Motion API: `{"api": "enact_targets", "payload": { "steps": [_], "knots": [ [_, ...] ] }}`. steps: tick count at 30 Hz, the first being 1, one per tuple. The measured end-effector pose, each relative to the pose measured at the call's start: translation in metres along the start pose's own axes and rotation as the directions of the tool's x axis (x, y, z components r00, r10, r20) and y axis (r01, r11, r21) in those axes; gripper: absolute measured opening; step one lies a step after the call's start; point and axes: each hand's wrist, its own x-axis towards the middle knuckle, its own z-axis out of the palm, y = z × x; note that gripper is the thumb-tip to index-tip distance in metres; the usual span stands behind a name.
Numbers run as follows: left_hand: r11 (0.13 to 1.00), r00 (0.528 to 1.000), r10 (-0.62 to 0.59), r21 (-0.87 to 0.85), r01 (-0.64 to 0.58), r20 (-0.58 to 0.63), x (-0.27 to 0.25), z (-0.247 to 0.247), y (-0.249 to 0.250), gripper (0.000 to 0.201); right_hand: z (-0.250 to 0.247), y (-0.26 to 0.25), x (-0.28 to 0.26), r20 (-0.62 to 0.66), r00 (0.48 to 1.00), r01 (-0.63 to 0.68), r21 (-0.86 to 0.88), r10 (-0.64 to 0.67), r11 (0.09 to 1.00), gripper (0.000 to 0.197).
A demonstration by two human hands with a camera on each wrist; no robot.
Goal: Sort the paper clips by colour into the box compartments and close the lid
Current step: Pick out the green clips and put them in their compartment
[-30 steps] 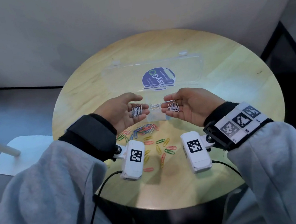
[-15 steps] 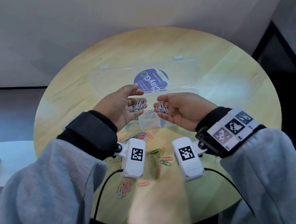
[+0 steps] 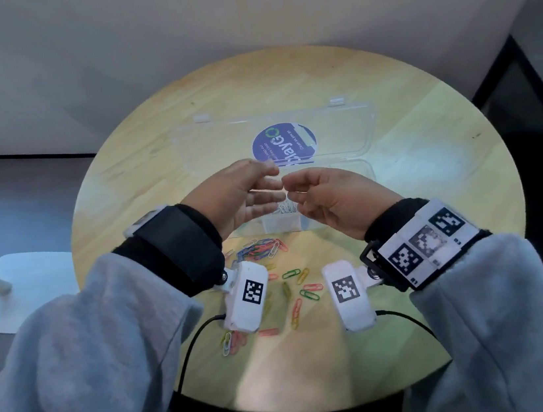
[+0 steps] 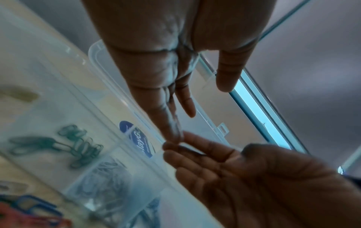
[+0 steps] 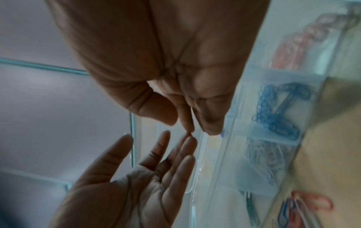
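Your left hand (image 3: 237, 196): palm up over the box (image 3: 367, 172), fingers straight and spread, holds nothing. White clips (image 3: 286, 208) lie in the centre compartment below, green clips (image 4: 78, 145) in the next one. Your right hand (image 3: 334, 197): fingers loosely curled, tips meeting left fingertips, nothing pinched. Lid (image 3: 349, 126) open flat behind. Loose coloured clips (image 3: 303, 284) on bench (image 3: 429, 157) near you.

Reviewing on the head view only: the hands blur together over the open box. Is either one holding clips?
Observer: The left wrist view shows the right hand with a bare palm and relaxed fingers.
Operator: And the other one?
Observer: The right wrist view shows the left hand open and flat, with nothing in it.
Operator: What's already sorted beneath them?
Observer: The green clips fill one compartment and the blue clips another. The hands hide both from your view.
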Motion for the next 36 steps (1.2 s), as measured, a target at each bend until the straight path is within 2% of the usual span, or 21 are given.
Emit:
{"api": "enact_targets", "payload": {
  "steps": [2,4,5,7,9,10,15,21,24,28,31,36],
  "knots": [
    [0.993,1.000,0.023,0.118,-0.023,0.002,-0.007,-0.001,-0.004,0.010,-0.005,-0.002,-0.006,-0.003,0.999,0.039,-0.277,-0.041,0.960,0.026],
    [0.929,0.999,0.049,0.366,-0.049,0.011,-0.013,-0.004,-0.011,0.016,-0.009,-0.003,-0.016,-0.004,0.997,0.059,-0.523,-0.071,0.850,0.020],
    [0.853,0.998,0.056,0.518,-0.060,0.024,-0.016,-0.004,-0.015,0.018,-0.010,-0.002,-0.021,0.008,0.998,0.058,-0.614,-0.067,0.787,0.018],
    [0.636,0.997,0.038,0.768,-0.071,0.061,-0.020,-0.003,-0.023,0.018,-0.010,0.006,-0.029,0.048,0.999,0.031,-0.744,0.007,0.668,0.014],
    [0.402,0.997,0.011,0.913,-0.072,0.074,-0.022,0.002,-0.032,0.019,-0.009,0.015,-0.035,0.072,0.989,-0.008,-0.837,0.126,0.547,0.009],
    [0.321,0.997,0.003,0.944,-0.072,0.074,-0.022,0.006,-0.036,0.021,-0.008,0.020,-0.037,0.077,0.983,-0.018,-0.861,0.165,0.508,0.007],
    [0.096,0.994,-0.040,0.991,-0.095,0.099,-0.020,0.026,-0.052,0.023,0.004,0.039,-0.038,0.063,0.979,-0.004,-0.946,0.194,0.324,0.008],
    [0.049,0.994,-0.040,0.994,-0.097,0.099,-0.015,0.034,-0.059,0.024,0.015,0.053,-0.035,0.144,0.976,0.093,-0.954,0.165,0.285,0.020],
    [0.029,0.992,-0.092,0.996,-0.080,0.082,-0.014,0.034,-0.059,0.023,0.014,0.057,-0.031,0.163,0.977,0.121,-0.954,0.138,0.273,0.022],
    [0.048,0.991,-0.120,0.997,-0.062,0.067,-0.011,0.031,-0.059,0.019,0.011,0.059,-0.026,0.183,0.971,0.144,-0.960,0.151,0.240,0.022],
    [0.113,0.994,-0.092,0.993,-0.046,0.057,-0.012,0.027,-0.060,0.014,0.008,0.057,-0.026,0.198,0.968,0.161,-0.961,0.152,0.224,0.019],
    [0.354,0.998,-0.056,0.935,-0.003,0.025,-0.012,0.014,-0.060,0.009,0.008,0.057,-0.026,0.198,0.971,0.174,-0.970,0.132,0.171,0.033]
  ]
}}
